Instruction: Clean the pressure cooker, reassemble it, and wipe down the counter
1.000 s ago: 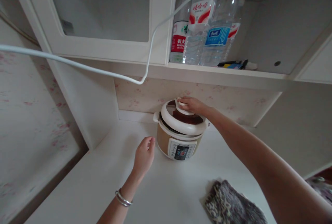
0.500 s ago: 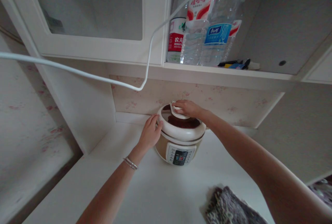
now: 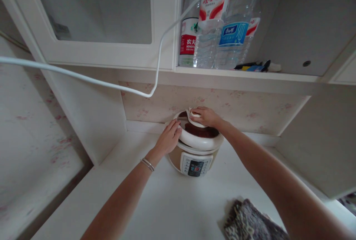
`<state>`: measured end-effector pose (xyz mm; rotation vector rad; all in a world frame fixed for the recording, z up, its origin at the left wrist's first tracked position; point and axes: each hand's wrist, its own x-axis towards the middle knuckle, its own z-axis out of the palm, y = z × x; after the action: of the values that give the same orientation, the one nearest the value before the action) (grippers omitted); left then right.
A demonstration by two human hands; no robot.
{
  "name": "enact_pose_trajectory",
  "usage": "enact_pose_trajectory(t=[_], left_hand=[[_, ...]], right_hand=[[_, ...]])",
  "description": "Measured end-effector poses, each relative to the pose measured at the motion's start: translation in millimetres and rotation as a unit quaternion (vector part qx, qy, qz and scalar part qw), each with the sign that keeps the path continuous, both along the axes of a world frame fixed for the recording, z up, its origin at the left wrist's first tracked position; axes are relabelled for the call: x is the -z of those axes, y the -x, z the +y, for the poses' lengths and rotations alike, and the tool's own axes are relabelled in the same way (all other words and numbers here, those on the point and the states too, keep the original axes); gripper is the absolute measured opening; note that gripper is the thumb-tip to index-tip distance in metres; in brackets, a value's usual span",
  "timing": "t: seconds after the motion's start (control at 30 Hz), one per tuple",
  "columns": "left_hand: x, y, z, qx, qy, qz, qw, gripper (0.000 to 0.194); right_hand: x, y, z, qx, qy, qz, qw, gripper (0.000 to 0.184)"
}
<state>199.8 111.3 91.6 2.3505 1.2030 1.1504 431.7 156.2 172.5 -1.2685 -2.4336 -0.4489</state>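
Note:
A rounded electric cooker (image 3: 175,158) with a beige body and a front control panel (image 3: 196,164) stands on the white counter. Its white lid (image 3: 201,142) has a brown glossy top and sits slightly lifted, with a dark gap under its front left rim. My right hand (image 3: 205,116) is wrapped round the lid's white handle (image 3: 191,111). At the lid's left edge lies my left hand (image 3: 169,136), fingers stretched over the rim and thumb beside them. Two thin bracelets (image 3: 148,164) circle the left wrist.
A white cable (image 3: 105,83) hangs across the view above the cooker. Several plastic bottles (image 3: 210,43) stand in the open cabinet overhead, beside a glazed door (image 3: 111,53). A grey-brown furry cloth (image 3: 250,219) lies at the counter's front right.
The lid has shifted a little against the cooker body, opening a dark gap at the rim. My left hand's fingers have slid further onto the lid's top; the right hand still holds the handle.

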Motion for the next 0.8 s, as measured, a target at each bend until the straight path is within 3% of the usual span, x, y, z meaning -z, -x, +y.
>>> enact_pose_trajectory(t=[0.37,0.8], left_hand=[[18.8,-2,4,-0.053,0.005,-0.071,0.996,0.044],[13.7,0,12,-0.041,0.032,-0.016,0.999,0.044]], right_hand=[[-3.9,15,0,0.010,-0.002,-0.028,1.000,0.037],[-0.8,20,-12,0.103,0.005,0.002,0.995,0.037]])
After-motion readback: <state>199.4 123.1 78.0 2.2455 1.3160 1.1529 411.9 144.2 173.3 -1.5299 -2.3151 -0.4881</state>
